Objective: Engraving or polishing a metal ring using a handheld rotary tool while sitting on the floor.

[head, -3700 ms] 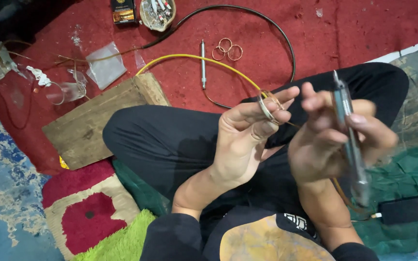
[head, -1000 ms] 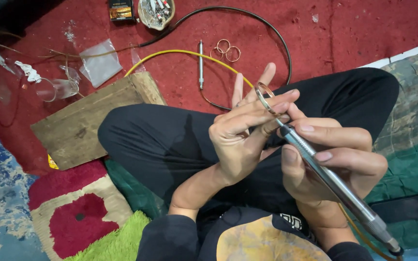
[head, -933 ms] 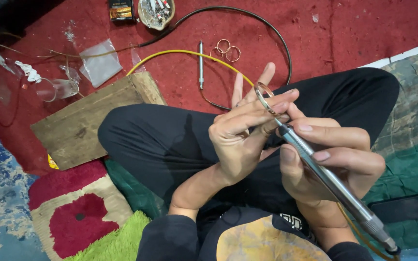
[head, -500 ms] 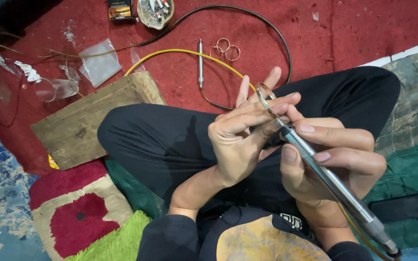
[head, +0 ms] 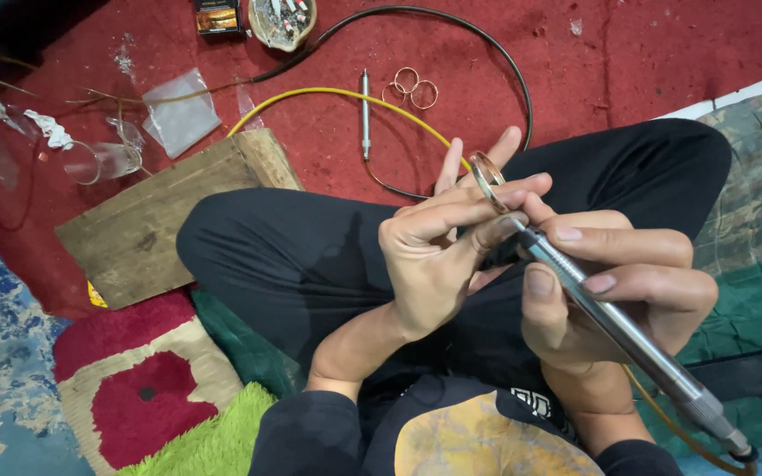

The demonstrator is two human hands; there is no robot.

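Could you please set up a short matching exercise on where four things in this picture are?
Things:
1. metal ring
2. rotary tool
3. three loose rings
4. wooden board

Places:
A. on the red carpet, beside a spare metal tool
B. gripped in the right hand
C. on the floor by the person's knee
D. pinched in the fingers of the left hand

Pairs: 1-D, 2-B, 3-A, 4-C

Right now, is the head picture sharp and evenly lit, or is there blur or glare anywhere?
Head view: mostly sharp and softly lit, without hard shadows; the ring in the left hand and the metal handpiece in the right hand show small bright glints; the top left corner is dark.
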